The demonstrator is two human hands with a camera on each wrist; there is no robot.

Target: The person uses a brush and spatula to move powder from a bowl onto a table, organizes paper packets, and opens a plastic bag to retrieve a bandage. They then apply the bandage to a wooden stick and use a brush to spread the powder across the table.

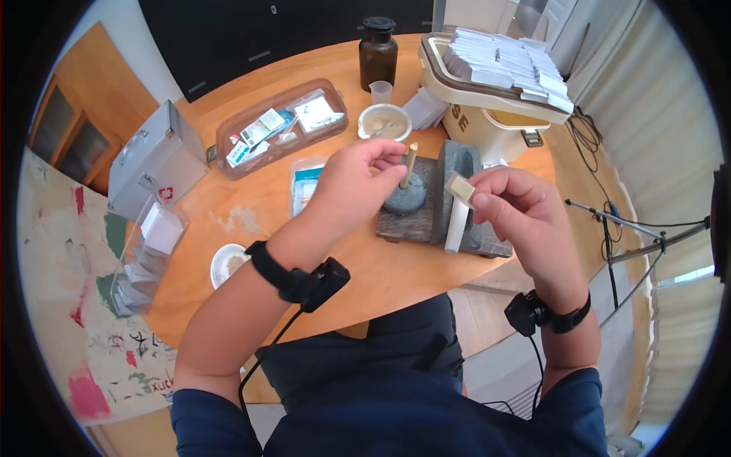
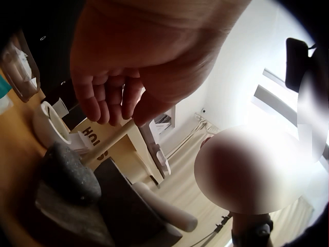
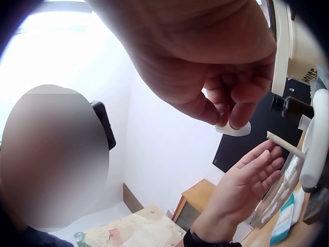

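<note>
In the head view my left hand (image 1: 358, 179) is beside the top of a thin wooden stick (image 1: 411, 164), fingers loosely straight and fingertips right at it. The stick rises from a rounded grey stone (image 1: 406, 196) on a dark slab (image 1: 400, 222). In the left wrist view the stick (image 2: 110, 144) ends at the thumb tip. My right hand (image 1: 521, 213) pinches a small flat rectangular piece (image 1: 461, 188), beige in the middle with a whitish edge; in the right wrist view this piece (image 3: 235, 128) looks translucent. Below it, a white cylinder (image 1: 456, 228) leans along a grey stone block (image 1: 454, 164).
Behind the stone stands a white bowl (image 1: 384, 122) of pale powder, with a dark jar (image 1: 378, 57) farther back. Paper packets fill a tray on a cream box (image 1: 487, 126). A brown bin (image 1: 228, 169), metal case (image 1: 156, 156) and small dish (image 1: 227, 265) lie left.
</note>
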